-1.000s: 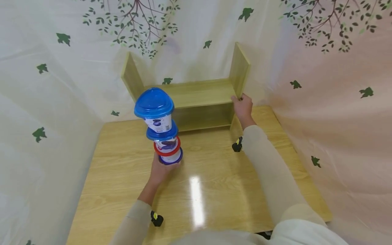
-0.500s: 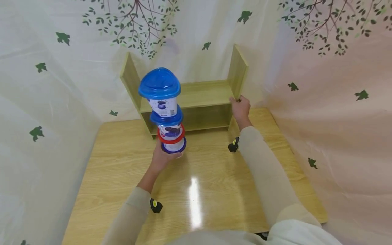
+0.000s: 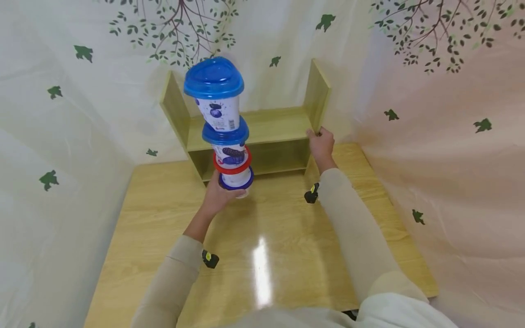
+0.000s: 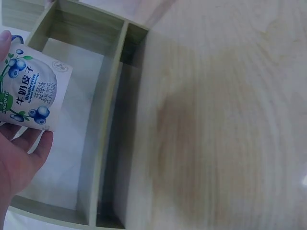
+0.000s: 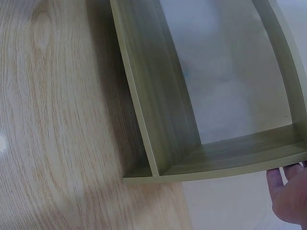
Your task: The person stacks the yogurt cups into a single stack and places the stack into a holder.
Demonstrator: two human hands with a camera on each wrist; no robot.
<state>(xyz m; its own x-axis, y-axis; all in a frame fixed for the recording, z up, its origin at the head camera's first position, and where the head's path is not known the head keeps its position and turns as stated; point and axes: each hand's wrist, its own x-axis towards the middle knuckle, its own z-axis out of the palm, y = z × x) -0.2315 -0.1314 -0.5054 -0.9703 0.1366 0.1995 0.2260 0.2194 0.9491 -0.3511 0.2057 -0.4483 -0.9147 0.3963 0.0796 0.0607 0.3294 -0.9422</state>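
A stack of several lidded plastic tubs (image 3: 221, 111) stands one on another in my left hand (image 3: 217, 196). Blue lids cap the upper tubs; lower down are a red rim and a purple rim. My left fingers and thumb grip the bottom of the stack, in front of the left part of a small wooden shelf (image 3: 275, 125). The left wrist view shows one blueberry-printed tub (image 4: 36, 88) above my fingers; the rest is cut off. My right hand (image 3: 321, 143) holds the shelf's right side panel (image 3: 319, 98), thumb at its front edge.
The shelf has two upright side panels, an upper board and a lower compartment. It stands at the back of a wooden table (image 3: 164, 191), against a white leaf-printed curtain (image 3: 262, 27). A pinkish curtain side (image 3: 443, 159) runs along the right.
My left hand has raised the stack of tubs and moved it forward, slightly right, toward the shelf. My right hand stays on the side panel.
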